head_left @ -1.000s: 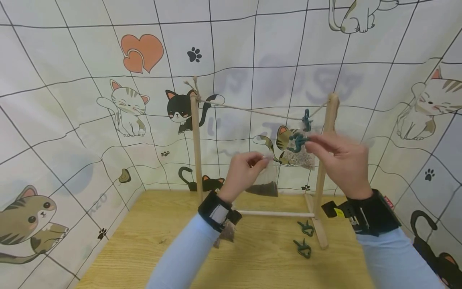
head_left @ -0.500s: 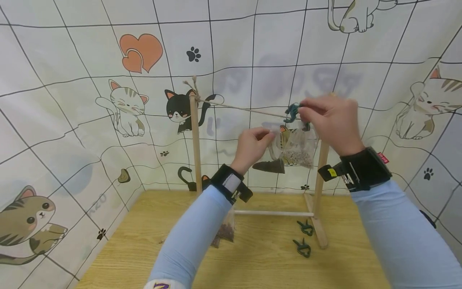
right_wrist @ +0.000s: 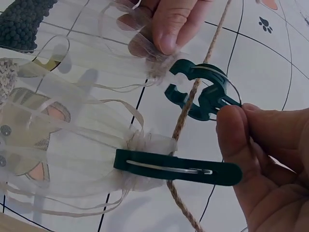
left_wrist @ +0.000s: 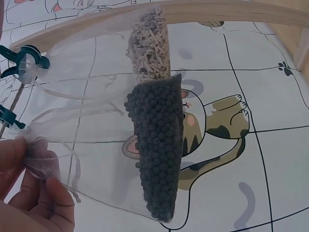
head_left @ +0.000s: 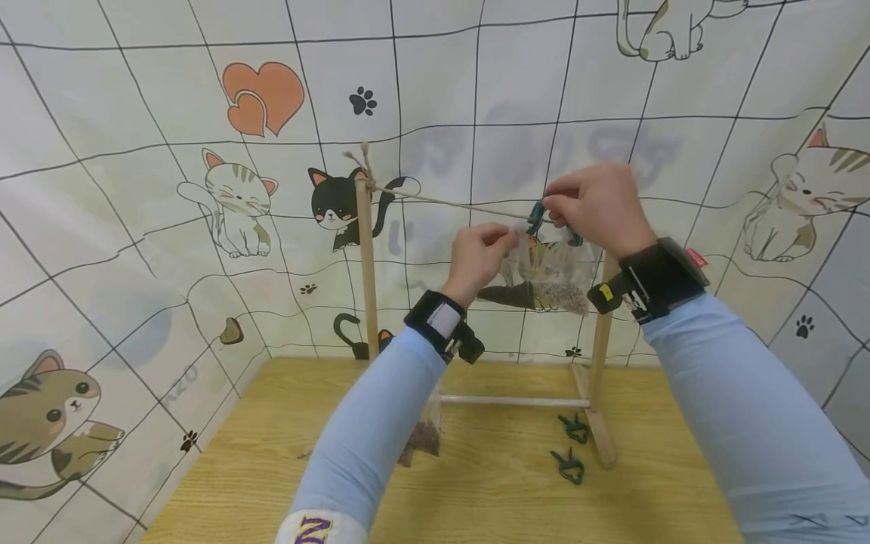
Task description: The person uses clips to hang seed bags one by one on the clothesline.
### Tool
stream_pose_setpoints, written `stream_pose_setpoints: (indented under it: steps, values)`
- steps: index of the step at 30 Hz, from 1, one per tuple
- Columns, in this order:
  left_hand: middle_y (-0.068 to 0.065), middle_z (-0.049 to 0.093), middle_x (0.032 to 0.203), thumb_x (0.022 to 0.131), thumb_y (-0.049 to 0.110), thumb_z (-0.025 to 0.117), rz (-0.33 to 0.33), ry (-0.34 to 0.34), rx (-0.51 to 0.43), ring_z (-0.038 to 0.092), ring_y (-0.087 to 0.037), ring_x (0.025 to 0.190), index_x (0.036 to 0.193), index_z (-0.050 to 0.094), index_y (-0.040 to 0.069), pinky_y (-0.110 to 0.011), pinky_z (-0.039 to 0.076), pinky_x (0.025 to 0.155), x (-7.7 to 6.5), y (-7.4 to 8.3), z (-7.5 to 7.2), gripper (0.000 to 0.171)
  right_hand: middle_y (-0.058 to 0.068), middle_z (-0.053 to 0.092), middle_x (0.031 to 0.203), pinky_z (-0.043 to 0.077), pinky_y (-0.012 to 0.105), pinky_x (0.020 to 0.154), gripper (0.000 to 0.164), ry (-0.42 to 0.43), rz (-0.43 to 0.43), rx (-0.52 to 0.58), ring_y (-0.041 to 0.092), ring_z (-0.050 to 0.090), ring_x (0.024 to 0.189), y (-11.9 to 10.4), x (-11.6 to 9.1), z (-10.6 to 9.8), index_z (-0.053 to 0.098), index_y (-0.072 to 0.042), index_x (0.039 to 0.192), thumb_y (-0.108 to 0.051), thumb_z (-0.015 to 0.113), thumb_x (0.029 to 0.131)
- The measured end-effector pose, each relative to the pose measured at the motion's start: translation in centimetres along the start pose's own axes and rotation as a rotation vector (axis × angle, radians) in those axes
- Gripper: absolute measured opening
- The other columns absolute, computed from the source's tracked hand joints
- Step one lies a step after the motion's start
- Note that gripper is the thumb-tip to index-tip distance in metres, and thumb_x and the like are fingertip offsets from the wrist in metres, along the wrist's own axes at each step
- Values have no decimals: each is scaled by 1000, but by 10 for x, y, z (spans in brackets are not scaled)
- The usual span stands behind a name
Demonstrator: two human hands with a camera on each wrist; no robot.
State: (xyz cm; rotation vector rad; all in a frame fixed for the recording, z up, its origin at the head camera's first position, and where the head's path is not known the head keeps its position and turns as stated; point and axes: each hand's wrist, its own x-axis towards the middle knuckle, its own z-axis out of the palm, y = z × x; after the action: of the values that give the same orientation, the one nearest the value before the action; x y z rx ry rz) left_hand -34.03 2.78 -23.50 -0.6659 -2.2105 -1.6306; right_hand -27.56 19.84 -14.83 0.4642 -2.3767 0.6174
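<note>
My left hand (head_left: pixel 479 261) pinches the gathered top of a sheer mesh drawstring bag, whose dark round beads (left_wrist: pixel 157 150) fill its lower end. In my right hand (head_left: pixel 601 208) a green spring clip (right_wrist: pixel 205 89) is squeezed by its handles between thumb and finger. The clip's jaws stand apart around the twine (right_wrist: pixel 211 48), close beside the bag's gathered top. Next to it, a second green clip (right_wrist: pixel 176 166) fastens another mesh bag to the twine. That bag holds pale, stick-like pellets (left_wrist: pixel 150 48).
A wooden post (head_left: pixel 367 264) carries the twine's left end; another post (head_left: pixel 601 340) stands at the right. Two green clips, one upper (head_left: pixel 574 429) and one lower (head_left: pixel 567 466), lie on the table (head_left: pixel 503 499). Bags with reddish-brown contents (head_left: pixel 424 437) lie partly behind my left forearm.
Both hands have risen to the twine, the left carrying the bead bag and the right the green clip. The clip now sits around the twine, near the bag's top.
</note>
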Motion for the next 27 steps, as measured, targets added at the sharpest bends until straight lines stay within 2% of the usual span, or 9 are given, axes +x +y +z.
stream_pose_setpoints:
  steps: [1, 3, 5, 7, 12, 18, 24, 25, 27]
  values:
    - [-9, 78, 101, 100, 16, 70, -7, 0, -19, 68, -16, 88, 111, 79, 5, -22, 49, 71, 1, 0, 0, 18, 16, 77, 82, 45, 22, 61, 18, -18, 15, -9, 6, 66, 59, -1, 1, 0, 80, 2, 107, -9, 67, 98]
    - [-9, 78, 103, 100, 17, 70, -18, -3, -51, 68, -16, 88, 113, 79, 5, -22, 49, 70, 1, 1, 0, 19, 14, 78, 82, 49, 37, 81, 20, -45, 42, -31, 15, 71, 63, -2, 3, 1, 79, 1, 110, -10, 67, 99]
    - [-9, 78, 104, 100, 16, 71, -25, -4, -83, 68, -15, 86, 113, 79, 5, -21, 49, 69, 1, 1, 0, 19, 13, 78, 82, 41, 54, 95, 21, -65, 70, -43, 22, 74, 68, -3, 5, 1, 78, -1, 113, -11, 67, 99]
    - [-10, 78, 104, 99, 16, 71, -30, -9, -115, 67, -14, 85, 114, 79, 5, -21, 49, 69, 1, 2, 0, 20, 12, 79, 84, 35, 62, 99, 23, -79, 99, -48, 26, 75, 73, -5, 6, 1, 78, -2, 116, -13, 66, 100]
    - [-10, 77, 101, 99, 15, 72, -14, -39, -157, 66, -11, 84, 115, 79, 5, -20, 49, 69, 2, 2, -1, 20, 10, 79, 85, 36, 61, 93, 23, -78, 128, -90, 30, 75, 81, -7, 8, 3, 78, -5, 117, -16, 66, 100]
    - [-10, 78, 101, 97, 13, 73, 8, -60, -183, 67, -10, 80, 114, 79, 4, -22, 51, 72, 3, 1, -3, 19, 5, 79, 85, 30, 65, 100, 27, -144, 166, -113, 32, 74, 96, -9, 10, 3, 76, -7, 122, -21, 66, 102]
    - [-10, 79, 104, 95, 11, 75, -13, -44, -210, 70, -13, 79, 113, 78, 4, -42, 58, 86, 3, 0, -2, 19, 1, 79, 81, 24, 69, 104, 30, -208, 175, -120, 34, 71, 105, -8, 12, 2, 73, -6, 125, -24, 65, 103]
    - [-10, 79, 105, 95, 10, 75, -16, -39, -210, 71, -14, 79, 113, 78, 3, -42, 58, 87, 3, 0, -2, 20, 0, 79, 80, 23, 69, 104, 31, -221, 178, -121, 34, 70, 107, -8, 13, 2, 73, -6, 126, -26, 65, 102]
    - [-10, 79, 105, 95, 10, 75, -28, -28, -197, 72, -15, 80, 113, 77, 2, -34, 58, 81, 3, 0, -2, 20, -1, 78, 79, 19, 69, 105, 35, -252, 188, -113, 34, 66, 112, -7, 13, 1, 72, -6, 126, -30, 66, 102]
